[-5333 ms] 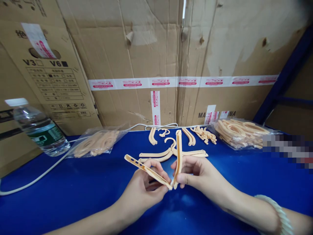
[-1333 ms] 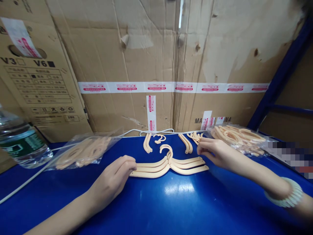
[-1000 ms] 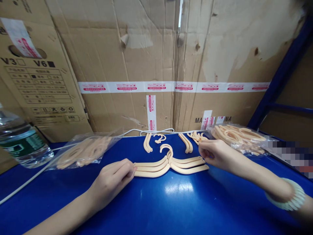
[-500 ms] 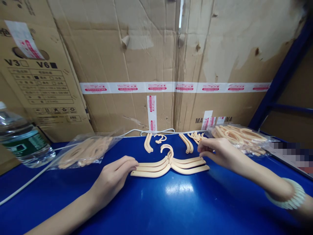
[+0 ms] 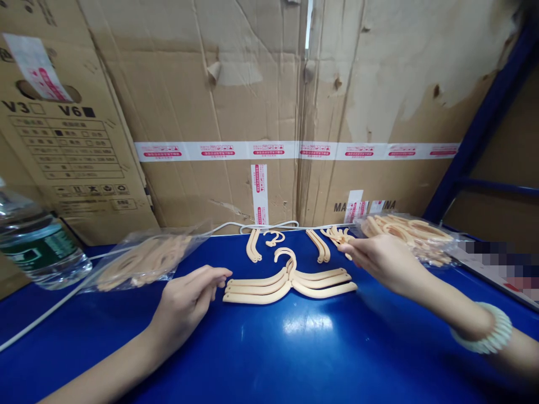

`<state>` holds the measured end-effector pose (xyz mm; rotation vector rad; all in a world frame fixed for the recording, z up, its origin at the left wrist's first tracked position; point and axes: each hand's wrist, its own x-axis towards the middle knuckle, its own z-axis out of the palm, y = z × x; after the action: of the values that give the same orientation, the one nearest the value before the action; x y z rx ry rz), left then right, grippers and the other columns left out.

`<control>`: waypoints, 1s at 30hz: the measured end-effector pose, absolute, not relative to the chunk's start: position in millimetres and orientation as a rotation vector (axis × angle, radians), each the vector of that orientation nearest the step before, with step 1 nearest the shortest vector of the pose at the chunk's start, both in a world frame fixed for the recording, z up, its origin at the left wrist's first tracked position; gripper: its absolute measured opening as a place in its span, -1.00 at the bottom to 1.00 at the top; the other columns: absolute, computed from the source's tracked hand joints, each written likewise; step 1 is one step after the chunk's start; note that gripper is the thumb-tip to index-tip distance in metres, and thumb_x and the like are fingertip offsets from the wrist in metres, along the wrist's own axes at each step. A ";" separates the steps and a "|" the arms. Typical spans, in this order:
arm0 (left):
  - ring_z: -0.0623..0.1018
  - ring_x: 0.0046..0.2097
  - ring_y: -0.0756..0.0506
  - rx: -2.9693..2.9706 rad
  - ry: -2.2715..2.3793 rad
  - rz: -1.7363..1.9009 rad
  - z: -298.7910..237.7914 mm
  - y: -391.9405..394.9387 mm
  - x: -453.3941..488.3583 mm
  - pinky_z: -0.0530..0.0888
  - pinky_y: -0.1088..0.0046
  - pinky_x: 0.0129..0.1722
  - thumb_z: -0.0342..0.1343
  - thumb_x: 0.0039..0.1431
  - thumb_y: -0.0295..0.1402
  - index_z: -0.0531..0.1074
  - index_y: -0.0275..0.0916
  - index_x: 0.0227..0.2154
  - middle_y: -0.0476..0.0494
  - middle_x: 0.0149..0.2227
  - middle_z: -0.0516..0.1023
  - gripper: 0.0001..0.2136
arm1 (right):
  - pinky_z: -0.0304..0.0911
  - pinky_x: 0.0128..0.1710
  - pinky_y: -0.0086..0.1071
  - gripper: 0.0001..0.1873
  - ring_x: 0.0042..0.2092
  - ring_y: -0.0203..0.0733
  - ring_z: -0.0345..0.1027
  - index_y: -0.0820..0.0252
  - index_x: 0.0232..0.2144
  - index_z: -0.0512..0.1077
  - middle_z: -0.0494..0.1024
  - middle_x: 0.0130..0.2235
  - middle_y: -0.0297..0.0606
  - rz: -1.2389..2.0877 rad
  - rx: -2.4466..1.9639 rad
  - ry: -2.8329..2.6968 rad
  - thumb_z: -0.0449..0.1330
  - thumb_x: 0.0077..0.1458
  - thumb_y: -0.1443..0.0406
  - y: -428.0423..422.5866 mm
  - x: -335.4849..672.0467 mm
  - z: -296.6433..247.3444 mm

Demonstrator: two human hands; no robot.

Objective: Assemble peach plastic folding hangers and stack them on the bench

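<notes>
Now, in front of the cardboard boxes [image 5: 252, 84], on the blue table [image 5: 269, 348], the stack of peach hangers [image 5: 290, 282] is lying flat at the centre (hooks nested together). The left hand [image 5: 185, 300], which was pressing the stack's left end a moment ago, is easing back and lying open just beside it, holding nothing. The right hand [image 5: 379, 258] is leaving the stack's right end and reaching to the loose small pieces [image 5: 334, 234] behind it. Its fingers are curling there, though a grip cannot be told.
</notes>
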<state>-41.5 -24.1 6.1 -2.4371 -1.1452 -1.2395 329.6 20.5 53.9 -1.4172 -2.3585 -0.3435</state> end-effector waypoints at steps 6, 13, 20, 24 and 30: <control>0.48 -0.63 0.02 -2.339 -1.612 -1.487 7.4 -23.2 -36.9 0.39 0.58 -0.58 0.14 0.19 -0.24 0.55 -0.21 -0.43 0.08 -0.63 0.50 -0.81 | -0.10 -0.54 -0.36 -0.42 -0.61 -0.23 0.20 0.13 -0.61 0.24 0.36 -0.63 -0.28 -0.207 -1.421 -2.329 -0.20 0.34 0.00 28.2 332.9 50.2; 0.30 -0.72 0.03 -2.087 -1.775 -1.471 8.9 -18.4 -41.0 0.23 0.54 -0.70 0.02 0.27 -0.16 0.22 -0.20 -0.73 0.11 -0.78 0.23 -0.53 | -0.04 -0.50 -0.37 -0.68 -0.52 -0.21 0.26 0.15 -0.46 0.34 0.42 -0.54 -0.32 -0.133 -1.437 -2.457 0.01 0.29 0.17 22.8 328.8 52.6; 0.44 0.13 -0.14 -2.623 -1.150 -1.064 8.8 -28.7 -29.5 0.36 0.25 0.13 -0.14 0.33 -0.50 0.45 -0.08 -0.02 -0.08 0.05 0.53 -0.67 | 0.31 -0.22 -0.30 -0.66 -0.14 -0.04 0.46 0.15 -0.05 0.46 0.56 -0.11 -0.20 0.110 -1.275 -2.672 0.29 0.10 0.28 13.5 323.6 55.5; 0.18 0.34 -0.18 -2.765 -1.132 -0.618 9.3 -47.8 -16.2 0.08 0.04 0.32 -0.05 0.34 -0.38 0.12 0.00 0.28 -0.01 0.31 0.26 -0.52 | 0.35 -0.07 -0.17 -0.41 -0.01 0.09 0.43 0.19 0.12 0.38 0.44 0.09 -0.12 0.167 -1.312 -2.730 0.36 0.04 0.20 11.2 319.9 55.7; 0.09 0.38 -0.25 -2.790 -1.220 -0.336 9.3 -58.7 -11.9 -0.01 -0.08 0.34 0.04 0.29 -0.16 -0.17 0.08 0.37 0.04 0.39 0.04 -0.32 | 0.36 -0.05 -0.10 -0.56 -0.05 0.09 0.45 0.21 0.04 0.43 0.45 0.04 -0.11 0.178 -1.307 -2.754 0.31 0.11 0.23 14.9 315.5 50.0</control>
<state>-11.9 -58.7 9.3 -2.7898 -1.2205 -0.3364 315.5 14.9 50.0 -1.3072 -2.7545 0.1776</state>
